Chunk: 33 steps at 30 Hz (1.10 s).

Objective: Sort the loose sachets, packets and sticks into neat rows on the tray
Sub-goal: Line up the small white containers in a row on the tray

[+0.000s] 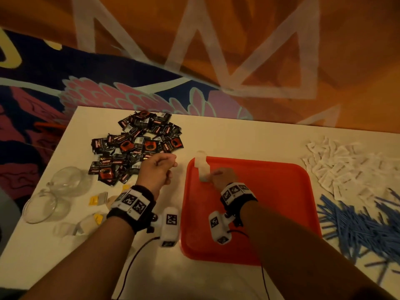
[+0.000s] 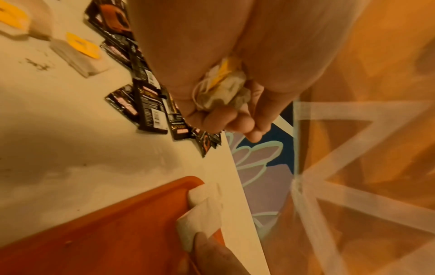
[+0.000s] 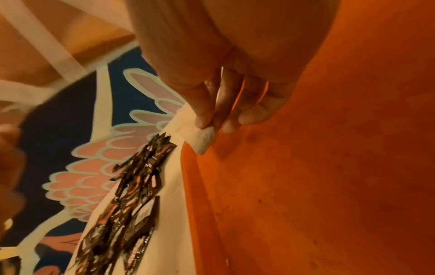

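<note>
Barely begun: right hand (image 1: 223, 177) fingers (image 3: 203, 109) pinch a white tea bag (image 1: 203, 171) onto the red tray's (image 1: 270, 213) far-left corner. Left hand (image 1: 157, 169) fingers (image 2: 226, 119) clench crumpled tea bags (image 2: 223, 89). Black sachets (image 1: 138, 144), white packets (image 1: 346, 167) and blue sticks (image 1: 363, 224) lie heaped on the counter (image 1: 238, 137) either side.

arms: bare | wrists: black bands, white tag plates | cameras: white, tagged | cables: thin, dark

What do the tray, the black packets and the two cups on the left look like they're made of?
Tray: probably moulded plastic, matte orange-red, with rounded corners and a raised rim. Black packets: likely glossy foil or plastic film; they crinkle and glint. Cups: clear glass or plastic, see-through with bright highlights; which one, I cannot tell.
</note>
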{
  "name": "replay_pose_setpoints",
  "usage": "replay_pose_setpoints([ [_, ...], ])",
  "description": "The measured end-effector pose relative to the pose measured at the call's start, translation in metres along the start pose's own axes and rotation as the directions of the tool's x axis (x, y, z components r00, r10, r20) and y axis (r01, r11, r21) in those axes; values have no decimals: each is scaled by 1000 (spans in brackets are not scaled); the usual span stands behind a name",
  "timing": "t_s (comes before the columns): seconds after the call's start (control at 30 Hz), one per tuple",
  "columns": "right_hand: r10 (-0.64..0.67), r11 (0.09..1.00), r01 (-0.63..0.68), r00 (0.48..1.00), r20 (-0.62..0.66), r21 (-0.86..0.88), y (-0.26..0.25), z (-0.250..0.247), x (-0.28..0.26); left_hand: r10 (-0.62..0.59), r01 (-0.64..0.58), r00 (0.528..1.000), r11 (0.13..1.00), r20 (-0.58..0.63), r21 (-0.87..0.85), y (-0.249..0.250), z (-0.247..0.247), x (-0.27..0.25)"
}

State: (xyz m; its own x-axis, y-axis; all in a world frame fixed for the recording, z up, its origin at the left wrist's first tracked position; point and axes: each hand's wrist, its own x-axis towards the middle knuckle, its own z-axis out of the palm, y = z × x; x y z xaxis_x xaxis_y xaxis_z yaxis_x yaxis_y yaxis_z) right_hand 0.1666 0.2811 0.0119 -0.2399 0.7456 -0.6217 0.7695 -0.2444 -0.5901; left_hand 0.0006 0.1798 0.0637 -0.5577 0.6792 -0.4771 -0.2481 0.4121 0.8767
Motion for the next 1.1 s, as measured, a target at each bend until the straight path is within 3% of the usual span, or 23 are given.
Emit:
replay_pose_setpoints([
  [0.2, 106, 994, -106, 994, -5, 24, -4, 24, 21, -19, 19, 1000, 1000, -25, 6, -18, -27, 4],
  [0.5, 114, 993, -114, 993, 41, -16, -10, 27, 29, -41, 40, 998, 999, -41, -18, -23, -38, 5],
  [0.6, 137, 990, -138, 990, -25, -9, -10, 28, 26, -60, 59, 998, 998, -34, -30, -24, -35, 6],
  [0.8, 148, 981, -137, 986, -77, 137, -3, 22, 14, -217, 220, 975, 951, 39, -216, -22, -24, 7],
  [0.9, -38, 994, 42, 999, -38, 103, -11, 10, 0, -296, 315, 949, 897, 106, -310, -14, -11, 2],
  [0.97, -202, 973, 204, 979, -30, 107, -18, 0, -18, -323, 350, 937, 875, 137, -334, -6, -1, -3],
  [1.1, -511, 855, 512, 859, -29, 80, -26, -14, -55, -358, 400, 917, 822, 179, -405, 3, 19, -11],
])
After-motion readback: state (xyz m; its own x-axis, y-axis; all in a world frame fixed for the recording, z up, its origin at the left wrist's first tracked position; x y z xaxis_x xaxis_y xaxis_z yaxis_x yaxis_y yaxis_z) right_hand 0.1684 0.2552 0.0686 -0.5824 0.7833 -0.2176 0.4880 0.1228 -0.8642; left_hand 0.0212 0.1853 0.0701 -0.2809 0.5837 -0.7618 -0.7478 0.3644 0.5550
